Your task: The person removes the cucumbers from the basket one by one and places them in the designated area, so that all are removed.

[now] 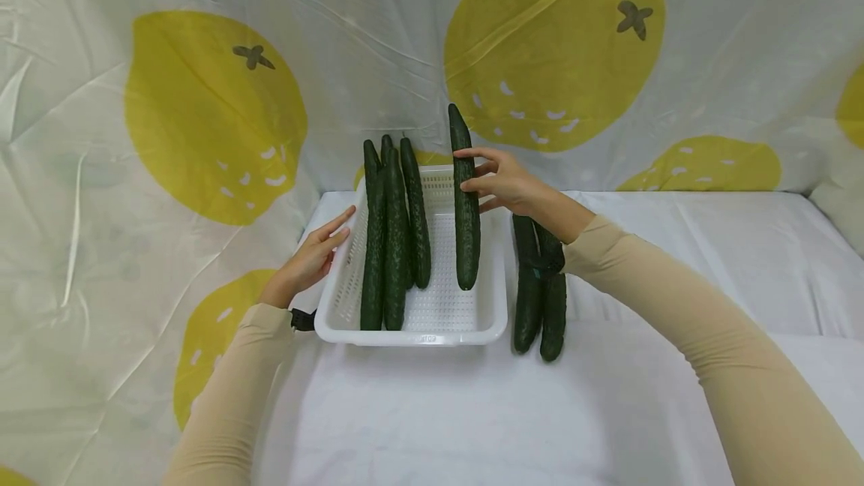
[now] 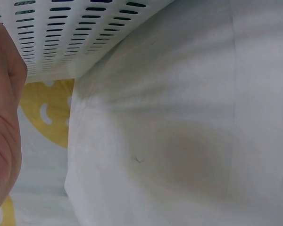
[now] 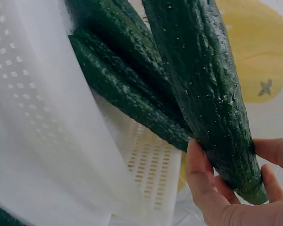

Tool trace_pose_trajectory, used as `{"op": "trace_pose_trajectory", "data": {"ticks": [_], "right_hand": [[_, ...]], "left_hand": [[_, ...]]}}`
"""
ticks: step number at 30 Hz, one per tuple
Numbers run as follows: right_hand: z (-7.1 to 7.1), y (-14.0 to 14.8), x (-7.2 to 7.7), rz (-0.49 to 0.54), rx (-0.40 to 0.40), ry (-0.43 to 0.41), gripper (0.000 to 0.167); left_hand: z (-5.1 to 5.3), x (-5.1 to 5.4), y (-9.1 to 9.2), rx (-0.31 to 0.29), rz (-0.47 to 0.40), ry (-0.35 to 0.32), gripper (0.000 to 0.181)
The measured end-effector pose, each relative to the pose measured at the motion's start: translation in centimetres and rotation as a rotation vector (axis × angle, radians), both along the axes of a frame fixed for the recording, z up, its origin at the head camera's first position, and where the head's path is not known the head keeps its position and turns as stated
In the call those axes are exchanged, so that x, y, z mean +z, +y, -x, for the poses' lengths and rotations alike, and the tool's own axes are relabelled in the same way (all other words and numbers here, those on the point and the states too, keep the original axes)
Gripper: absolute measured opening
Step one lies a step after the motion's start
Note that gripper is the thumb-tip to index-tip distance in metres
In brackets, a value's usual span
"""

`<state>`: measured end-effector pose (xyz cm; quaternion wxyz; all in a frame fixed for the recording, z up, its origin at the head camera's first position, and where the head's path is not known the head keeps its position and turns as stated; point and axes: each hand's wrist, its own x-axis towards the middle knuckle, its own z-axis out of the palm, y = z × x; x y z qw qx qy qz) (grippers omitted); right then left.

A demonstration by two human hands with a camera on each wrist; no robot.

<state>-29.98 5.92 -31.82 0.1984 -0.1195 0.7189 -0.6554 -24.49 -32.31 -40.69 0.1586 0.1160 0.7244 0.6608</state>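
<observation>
My right hand pinches a dark green cucumber between thumb and fingers. That cucumber is upright in the head view, over the right part of a white plastic basket. In the right wrist view, the fingers grip it near one end. Several more cucumbers lie side by side in the left half of the basket, their far ends leaning over its back rim. At the basket's left side, my left hand touches the wall with fingers extended; the left wrist view shows only part of this hand.
Two cucumbers lie on the white cloth just right of the basket, partly hidden by a dark band on my right wrist. White cloth covers the table. A lemon-patterned sheet hangs behind and at the left.
</observation>
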Motion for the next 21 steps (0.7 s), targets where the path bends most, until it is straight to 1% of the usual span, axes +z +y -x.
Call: {"op": "trace_pose_trajectory", "data": {"ticks": [5,10,14,21], "right_hand": [[-0.4,1.5,0.3,-0.003,0.014,0.026,0.06],[-0.9,3.1,0.0,0.018,0.019,0.058,0.059],[-1.1,4.5,-0.4,0.023,0.022,0.068,0.058],[-1.5,6.7,-0.5,-0.01,0.008,0.087,0.059]], "left_hand": [[-0.1,0.1,0.2,0.017,0.007,-0.013,0.055],[0.0,0.1,0.3,0.019,0.021,-0.023,0.056],[0.1,0.1,0.2,0.013,0.007,-0.029,0.056],[0.1,0.1,0.0,0.026,0.016,-0.022,0.056]]}}
